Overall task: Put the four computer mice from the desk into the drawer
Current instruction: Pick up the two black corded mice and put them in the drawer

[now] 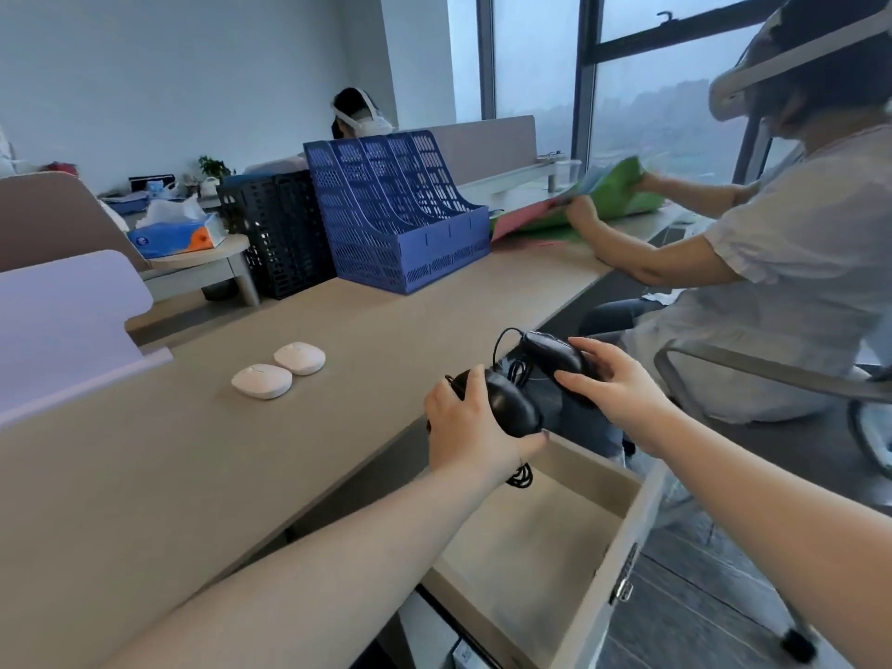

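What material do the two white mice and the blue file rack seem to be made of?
The white mice look like smooth matte plastic: even, rounded shells with soft shading. The blue file rack looks like moulded rigid plastic, with uniform colour and a regular perforated grid.

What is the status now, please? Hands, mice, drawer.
Left hand holds one black mouse, right hand the other, above open drawer. Two white mice on desk. Cords dangling.
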The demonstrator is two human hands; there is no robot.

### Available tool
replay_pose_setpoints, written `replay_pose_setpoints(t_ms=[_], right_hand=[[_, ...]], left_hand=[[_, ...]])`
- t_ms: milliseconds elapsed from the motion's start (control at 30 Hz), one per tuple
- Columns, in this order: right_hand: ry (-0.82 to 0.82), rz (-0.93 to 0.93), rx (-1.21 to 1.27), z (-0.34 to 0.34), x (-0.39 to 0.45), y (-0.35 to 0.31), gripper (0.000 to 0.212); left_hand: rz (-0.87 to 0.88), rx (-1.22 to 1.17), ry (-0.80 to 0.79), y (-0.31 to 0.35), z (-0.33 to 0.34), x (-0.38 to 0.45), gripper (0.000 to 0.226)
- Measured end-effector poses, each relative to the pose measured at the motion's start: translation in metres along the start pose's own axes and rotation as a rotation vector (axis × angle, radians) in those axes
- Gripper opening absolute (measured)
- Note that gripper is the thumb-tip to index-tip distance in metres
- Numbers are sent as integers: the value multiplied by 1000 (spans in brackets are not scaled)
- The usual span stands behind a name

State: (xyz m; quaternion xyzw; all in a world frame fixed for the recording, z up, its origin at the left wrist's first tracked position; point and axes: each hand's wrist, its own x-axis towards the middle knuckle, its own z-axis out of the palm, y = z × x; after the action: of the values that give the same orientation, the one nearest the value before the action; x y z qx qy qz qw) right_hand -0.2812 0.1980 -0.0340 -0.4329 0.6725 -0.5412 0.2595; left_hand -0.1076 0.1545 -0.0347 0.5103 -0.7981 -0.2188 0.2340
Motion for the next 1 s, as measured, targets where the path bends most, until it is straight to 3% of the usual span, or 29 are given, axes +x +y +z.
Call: replay_pose_setpoints(t_ms=[300,567,733,1000], right_hand=[[-50,129,-104,-10,-4,46,58],[-198,240,-351,52,16,93,69],[-283,225,-556,84,38,116,57],[-402,235,-712,109,63,156,76]], left_hand=[[-69,3,-89,-24,59,-12,103],[-188,136,-224,-77,96,-2,103],[-274,173,-297,-105,110,13,105],[-375,219,-392,-124,124,34,115]])
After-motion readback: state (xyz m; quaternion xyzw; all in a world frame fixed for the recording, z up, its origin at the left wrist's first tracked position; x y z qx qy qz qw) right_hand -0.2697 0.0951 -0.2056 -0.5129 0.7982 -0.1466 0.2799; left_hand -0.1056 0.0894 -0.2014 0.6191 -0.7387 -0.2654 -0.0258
